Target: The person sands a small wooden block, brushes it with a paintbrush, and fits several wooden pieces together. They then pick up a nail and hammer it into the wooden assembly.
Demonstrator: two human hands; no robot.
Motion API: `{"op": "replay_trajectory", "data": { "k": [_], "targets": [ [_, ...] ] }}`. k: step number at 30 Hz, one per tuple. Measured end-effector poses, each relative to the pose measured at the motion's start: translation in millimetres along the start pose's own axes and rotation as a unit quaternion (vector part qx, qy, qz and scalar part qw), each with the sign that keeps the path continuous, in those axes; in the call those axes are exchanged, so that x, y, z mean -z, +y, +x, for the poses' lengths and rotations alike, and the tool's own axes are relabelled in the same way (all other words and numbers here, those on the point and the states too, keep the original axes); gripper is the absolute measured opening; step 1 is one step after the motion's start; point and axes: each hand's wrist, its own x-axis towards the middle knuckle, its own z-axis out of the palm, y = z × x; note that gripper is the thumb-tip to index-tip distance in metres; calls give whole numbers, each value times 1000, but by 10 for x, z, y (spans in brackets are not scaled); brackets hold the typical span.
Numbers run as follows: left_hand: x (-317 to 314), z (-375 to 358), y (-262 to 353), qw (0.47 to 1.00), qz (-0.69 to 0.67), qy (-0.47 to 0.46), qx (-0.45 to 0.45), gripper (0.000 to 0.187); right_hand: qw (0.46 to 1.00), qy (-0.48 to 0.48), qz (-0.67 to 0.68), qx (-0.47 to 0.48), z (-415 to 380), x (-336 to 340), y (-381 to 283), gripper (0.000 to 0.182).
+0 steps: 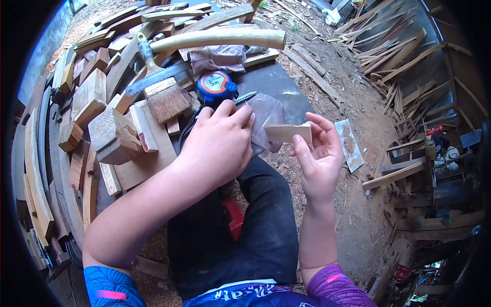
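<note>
My right hand (318, 153) pinches a small flat piece of light wood (288, 134) between thumb and fingers, above my right knee. Over the table's edge, my left hand (221, 138) lies with its back up and fingers bent down; what its fingertips hold, if anything, is hidden. Just beyond the left fingers sits a blue and orange tape measure (213, 84). A sheet of brownish sandpaper-like material (268, 115) lies between the two hands, partly behind the wood piece. A pencil or pen (245, 97) rests beside the tape measure.
A wide brush (169, 100), a saw (153, 79) and a wooden block (113, 135) lie at the left among many wood offcuts. A long curved handle (220, 39) crosses the table's far side. Wood strips (394, 46) are piled on the ground at the right.
</note>
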Motion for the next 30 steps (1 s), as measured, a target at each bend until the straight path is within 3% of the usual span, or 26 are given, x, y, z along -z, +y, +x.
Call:
{"op": "replay_trajectory", "data": {
  "k": [5,7,8,9,11,13,16,20,22,23,24,25,30],
  "targets": [
    [4,-4,3,1000,8,3,1,42,985,37,-131,108,157,-127,-5,32],
    [-18,-10,-5,1000,4,17,-3,42,908,-17,-389,154,268,-181,-44,29],
    [-18,-7,-5,1000,4,19,-2,42,873,-43,-433,221,343,-142,76,33],
    [-20,-5,-5,1000,1,22,-4,42,872,-46,-433,224,335,-140,52,33],
    [-28,-23,-4,1000,-3,22,3,41,804,-128,-557,166,232,-149,0,40],
    [-26,-15,4,1000,-10,18,2,41,784,-149,-572,192,54,-125,-15,47],
    [-21,-28,-11,1000,-10,29,2,40,743,-145,-635,155,-107,-132,-70,53],
    [-51,-9,-6,998,-58,37,2,33,739,-161,-645,105,279,-381,113,62],
    [-13,13,29,998,-59,25,7,31,701,-151,-691,87,366,-501,59,68],
    [-24,-2,55,998,-53,31,9,31,708,-116,-686,118,289,-501,118,73],
    [5,6,63,999,-22,26,-6,43,726,-108,-667,126,196,-482,176,65],
    [5,17,53,1000,-18,18,-6,45,706,-95,-684,156,82,-446,205,67],
    [36,54,90,1000,-26,-4,-11,45,749,-113,-643,114,173,-505,293,72]
  ]
}}
